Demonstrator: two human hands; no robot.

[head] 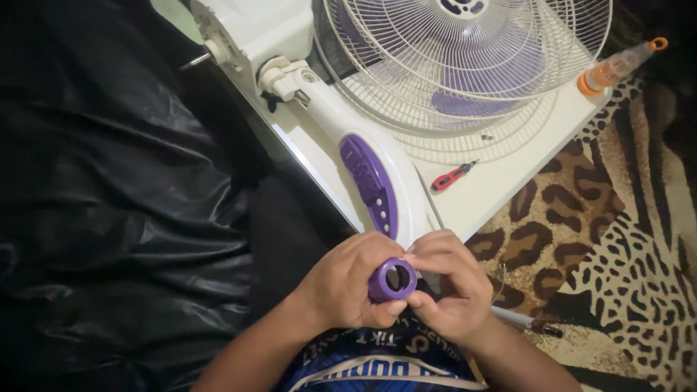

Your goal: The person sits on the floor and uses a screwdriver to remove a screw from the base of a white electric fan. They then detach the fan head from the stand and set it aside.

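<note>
Both hands, left hand and right hand, are closing their fingers around a smooth purple plastic ring at 6 o'clock. White surface is ending just above them, carrying a wire fan guard at 12 o'clock and a red screwdriver. Leopard-pattern cloth is spreading at 3 o'clock.

- A white board lies tilted across the middle of the scene
- A leopard- and zebra-patterned rug covers the floor at right
- Crumpled black sheeting fills the left
- Dim light, brightest on the board
</note>
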